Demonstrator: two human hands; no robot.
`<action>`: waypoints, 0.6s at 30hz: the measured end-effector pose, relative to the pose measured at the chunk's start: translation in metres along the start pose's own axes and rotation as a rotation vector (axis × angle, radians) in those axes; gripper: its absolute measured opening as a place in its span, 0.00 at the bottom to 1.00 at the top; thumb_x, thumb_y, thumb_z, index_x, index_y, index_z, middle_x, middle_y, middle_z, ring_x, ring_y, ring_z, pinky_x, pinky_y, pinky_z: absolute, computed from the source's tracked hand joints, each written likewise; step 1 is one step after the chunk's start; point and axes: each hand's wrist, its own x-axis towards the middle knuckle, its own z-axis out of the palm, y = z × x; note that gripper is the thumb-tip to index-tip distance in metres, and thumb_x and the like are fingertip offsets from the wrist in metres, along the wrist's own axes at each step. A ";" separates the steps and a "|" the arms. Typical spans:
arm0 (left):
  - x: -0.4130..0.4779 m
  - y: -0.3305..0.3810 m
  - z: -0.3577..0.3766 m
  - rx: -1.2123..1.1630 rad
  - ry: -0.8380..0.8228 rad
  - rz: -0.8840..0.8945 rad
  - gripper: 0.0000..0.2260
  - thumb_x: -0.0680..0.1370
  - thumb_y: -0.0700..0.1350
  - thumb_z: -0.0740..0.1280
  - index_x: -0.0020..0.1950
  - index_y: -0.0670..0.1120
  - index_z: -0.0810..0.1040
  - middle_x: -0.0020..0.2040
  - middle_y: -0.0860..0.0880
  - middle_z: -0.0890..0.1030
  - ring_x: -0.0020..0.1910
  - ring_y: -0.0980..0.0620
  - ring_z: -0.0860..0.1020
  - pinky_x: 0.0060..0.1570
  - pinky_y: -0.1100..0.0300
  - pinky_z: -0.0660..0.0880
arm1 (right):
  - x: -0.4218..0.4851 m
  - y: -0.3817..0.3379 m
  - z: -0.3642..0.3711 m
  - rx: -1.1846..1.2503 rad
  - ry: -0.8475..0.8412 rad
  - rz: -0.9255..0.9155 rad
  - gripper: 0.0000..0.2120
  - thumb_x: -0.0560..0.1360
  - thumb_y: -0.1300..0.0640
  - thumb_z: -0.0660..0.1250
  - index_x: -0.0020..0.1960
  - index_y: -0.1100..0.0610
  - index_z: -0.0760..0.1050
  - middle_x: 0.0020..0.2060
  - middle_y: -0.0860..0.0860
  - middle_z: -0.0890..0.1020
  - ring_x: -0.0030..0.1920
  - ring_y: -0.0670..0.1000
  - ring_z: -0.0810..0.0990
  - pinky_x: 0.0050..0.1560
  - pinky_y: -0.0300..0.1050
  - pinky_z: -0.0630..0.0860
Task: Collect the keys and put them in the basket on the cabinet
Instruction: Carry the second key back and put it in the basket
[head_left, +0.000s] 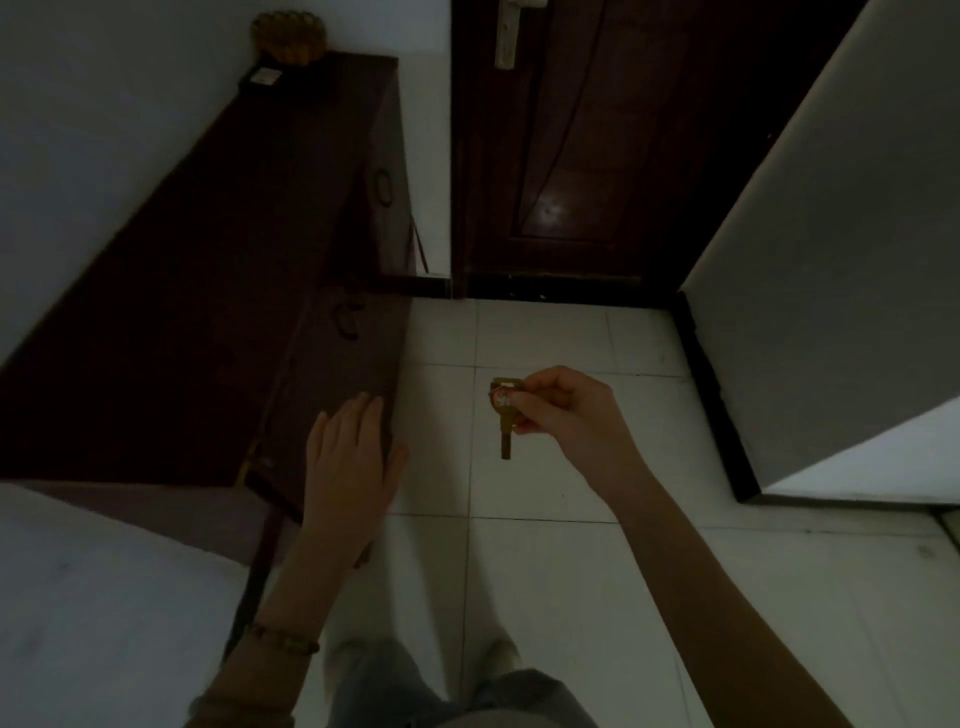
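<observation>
The room is dim. The person's right hand (558, 402) pinches a brass-coloured key (505, 415) between thumb and fingertips, gripping it by the head so the shaft hangs straight down over the white floor tiles (571, 571). A small tag or sticker with red marks sits on the key's head; whatever is printed there is too blurred to read. The left hand (350, 460) is open, fingers spread and flat, holding nothing, close against the front of the dark wooden cabinet (208, 291) at about nine o'clock from the key. The basket (287, 39), yellowish and woven, stands at the far end of the cabinet top, toward eleven o'clock and well apart from the key. Just beside it lies a small dark object with a white label (264, 77), unreadable. At twelve o'clock stands a dark door (597, 156) with a pale handle plate (508, 34). A beaded bracelet (283, 640) circles the left wrist.
</observation>
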 end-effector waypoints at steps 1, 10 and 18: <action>0.002 0.012 0.002 -0.004 -0.009 0.009 0.24 0.76 0.53 0.57 0.64 0.37 0.71 0.62 0.37 0.75 0.60 0.39 0.73 0.64 0.42 0.64 | 0.001 0.001 -0.011 -0.003 0.005 -0.001 0.03 0.70 0.67 0.69 0.42 0.63 0.76 0.37 0.58 0.83 0.34 0.48 0.82 0.37 0.39 0.81; 0.061 0.082 0.014 -0.018 -0.079 0.094 0.37 0.77 0.63 0.40 0.65 0.35 0.70 0.64 0.35 0.74 0.63 0.38 0.72 0.67 0.43 0.60 | 0.048 0.004 -0.075 0.038 0.074 -0.016 0.04 0.71 0.67 0.68 0.40 0.59 0.76 0.33 0.50 0.84 0.33 0.46 0.82 0.37 0.39 0.81; 0.164 0.098 0.046 -0.053 -0.077 0.094 0.39 0.77 0.64 0.38 0.64 0.35 0.70 0.63 0.35 0.73 0.63 0.37 0.72 0.67 0.41 0.60 | 0.157 -0.006 -0.106 0.007 0.079 -0.032 0.05 0.71 0.67 0.67 0.40 0.58 0.76 0.36 0.54 0.83 0.33 0.47 0.82 0.39 0.41 0.81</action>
